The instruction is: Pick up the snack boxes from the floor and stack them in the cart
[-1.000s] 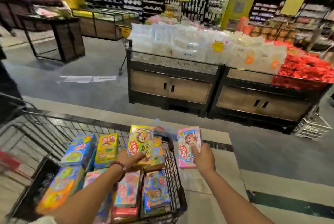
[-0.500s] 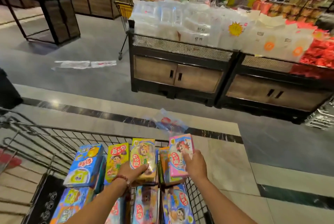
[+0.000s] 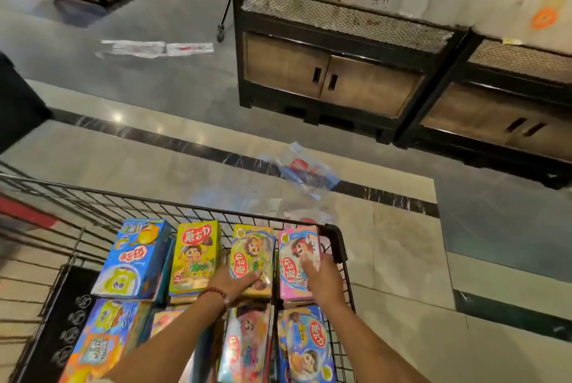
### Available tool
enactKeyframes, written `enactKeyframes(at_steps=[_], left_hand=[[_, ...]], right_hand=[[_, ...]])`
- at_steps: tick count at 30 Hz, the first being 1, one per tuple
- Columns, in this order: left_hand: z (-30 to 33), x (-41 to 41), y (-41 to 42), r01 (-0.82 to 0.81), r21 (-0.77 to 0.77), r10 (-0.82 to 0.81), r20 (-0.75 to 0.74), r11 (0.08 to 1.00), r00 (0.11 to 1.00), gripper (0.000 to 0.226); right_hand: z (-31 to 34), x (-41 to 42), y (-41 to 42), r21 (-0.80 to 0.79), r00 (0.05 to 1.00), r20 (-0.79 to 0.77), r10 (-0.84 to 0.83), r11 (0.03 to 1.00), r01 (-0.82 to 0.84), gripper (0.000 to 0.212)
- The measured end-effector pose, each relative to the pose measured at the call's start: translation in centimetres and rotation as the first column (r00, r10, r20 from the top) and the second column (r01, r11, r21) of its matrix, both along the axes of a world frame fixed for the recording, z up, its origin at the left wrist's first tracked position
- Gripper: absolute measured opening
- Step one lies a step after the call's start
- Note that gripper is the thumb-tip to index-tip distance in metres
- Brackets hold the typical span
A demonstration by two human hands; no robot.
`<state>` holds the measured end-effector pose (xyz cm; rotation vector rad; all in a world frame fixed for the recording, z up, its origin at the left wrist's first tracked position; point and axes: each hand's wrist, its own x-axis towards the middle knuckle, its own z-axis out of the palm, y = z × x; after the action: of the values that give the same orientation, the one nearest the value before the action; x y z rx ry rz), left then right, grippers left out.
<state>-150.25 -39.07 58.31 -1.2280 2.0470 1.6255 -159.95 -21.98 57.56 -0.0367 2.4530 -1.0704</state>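
A black wire cart (image 3: 335,234) fills the lower left, packed with several colourful snack boxes. In its front row lie a blue box (image 3: 136,255), a yellow-green box (image 3: 195,255), a yellow box with a lion picture (image 3: 252,246) and a pink box (image 3: 297,249). My left hand (image 3: 233,283) grips the near end of the lion box, which rests on the stack. My right hand (image 3: 325,277) holds the pink box against the cart's right wall. More boxes (image 3: 306,345) lie in the row nearer me.
A crumpled clear plastic wrapper (image 3: 306,170) lies on the tiled floor just beyond the cart. Dark wooden display stands (image 3: 328,73) with white packaged goods rise at the upper right. Flat packaging (image 3: 154,48) lies on the grey floor farther back. Another cart's wheel (image 3: 220,36) shows beside the stand.
Both hands have lowered the lion box and the pink box from upright above the cart down into the front row. My view has tilted down.
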Motion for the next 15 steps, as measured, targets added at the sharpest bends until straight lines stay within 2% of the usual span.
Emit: enactKeyframes(at_steps=[4, 6, 10, 13, 15], left_hand=[[-0.8, -0.6, 0.5, 0.030, -0.047, -0.028, 0.031, 0.998, 0.999, 0.022], [-0.9, -0.7, 1.1, -0.018, -0.039, 0.019, 0.045, 0.999, 0.999, 0.024], [-1.0, -0.8, 2.0, -0.062, -0.128, 0.074, 0.097, 0.990, 0.993, 0.040], [-1.1, -1.0, 2.2, 0.076, -0.285, -0.020, 0.192, 0.956, 0.981, 0.055], [-1.5, -1.2, 2.3, 0.202, -0.409, -0.098, 0.260, 0.890, 0.961, 0.067]], right_hand=[[-1.2, -0.4, -0.3, 0.080, 0.999, -0.040, 0.004, 0.997, -0.001, 0.039], [-1.3, -0.3, -0.6, 0.119, 0.999, -0.046, -0.008, 0.993, 0.013, 0.042], [-1.1, -0.4, -0.8, 0.356, 0.992, -0.099, 0.072, 0.934, -0.032, 0.051], [-1.2, -0.1, -0.9, 0.452, 0.984, -0.150, 0.093, 0.892, -0.015, 0.052], [-1.2, 0.2, -0.8, 0.485, 0.980, -0.180, 0.087, 0.874, 0.012, 0.050]])
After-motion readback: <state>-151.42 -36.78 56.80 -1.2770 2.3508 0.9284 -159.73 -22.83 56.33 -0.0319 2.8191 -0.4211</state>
